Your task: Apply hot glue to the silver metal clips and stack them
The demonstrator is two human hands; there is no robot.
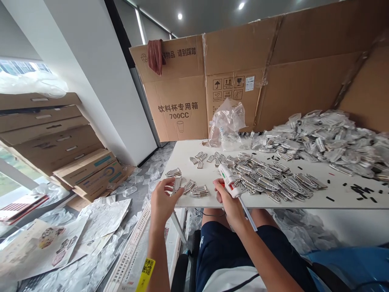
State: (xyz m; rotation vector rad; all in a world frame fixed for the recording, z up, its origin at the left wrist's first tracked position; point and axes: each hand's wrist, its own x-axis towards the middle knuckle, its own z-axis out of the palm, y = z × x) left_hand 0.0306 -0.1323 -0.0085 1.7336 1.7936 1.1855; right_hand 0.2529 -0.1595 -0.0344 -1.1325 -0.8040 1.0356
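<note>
My right hand (229,205) is closed around a glue gun (228,180), and the gun is over the table (194,168) edge, just beside many metal tags (261,180). My left hand (162,201) is half open, and its fingers (170,183) are at one tag (177,183). I cannot tell if they grip it.

"What did the right hand (230,202) hide from us?"

"It wrapped around the grip of a glue gun (228,180), so we could not see the grip or the trigger."

"And the left hand (162,198)?"

"Its fingers covered part of a metal piece (177,183), so we could not tell its whole shape."

"What else escaped us?"

"The black bits (358,190) were too small to identify, and the picture's lower right corner cut off a blue object (343,265)."
</note>
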